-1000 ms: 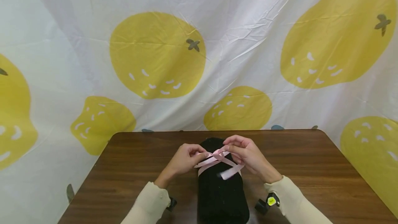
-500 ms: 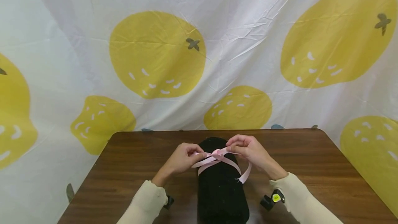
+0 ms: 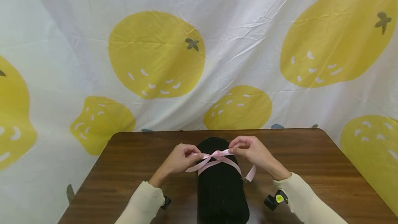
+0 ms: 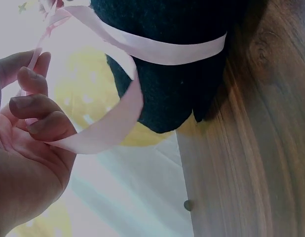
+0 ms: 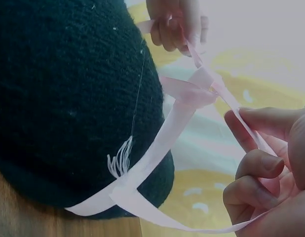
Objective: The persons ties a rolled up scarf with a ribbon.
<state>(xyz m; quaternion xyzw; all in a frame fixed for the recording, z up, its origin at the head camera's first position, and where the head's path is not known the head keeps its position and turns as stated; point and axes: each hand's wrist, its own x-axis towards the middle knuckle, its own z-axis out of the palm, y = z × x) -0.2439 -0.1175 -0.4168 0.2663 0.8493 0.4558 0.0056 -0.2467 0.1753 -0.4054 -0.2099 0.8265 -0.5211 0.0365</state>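
Observation:
A pink ribbon (image 3: pixel 230 163) passes round a long black fabric-covered form (image 3: pixel 222 196) with a rounded far end. Above the form sits the ribbon's knot (image 5: pixel 194 94), with strands drawn out to both sides. My left hand (image 3: pixel 181 160) pinches one strand between thumb and fingertips, left of the knot. On the other side, my right hand (image 3: pixel 256 155) pinches the opposite strand. A loose ribbon tail (image 4: pixel 110 131) curves below the left fingers. In the right wrist view, a frayed white ribbon end (image 5: pixel 123 158) lies against the form, near the band.
The black form lies lengthwise on a brown wooden table (image 3: pixel 140 175). Behind the table's far edge hangs a white cloth (image 3: pixel 242 51) printed with yellow fruit. Black wrist cameras (image 3: pixel 272 201) are strapped under both sleeves.
My hands have moved apart, the right one farther to the right, drawing the strands out and the knot smaller. The right-hand tail has swung outward, off the form's top.

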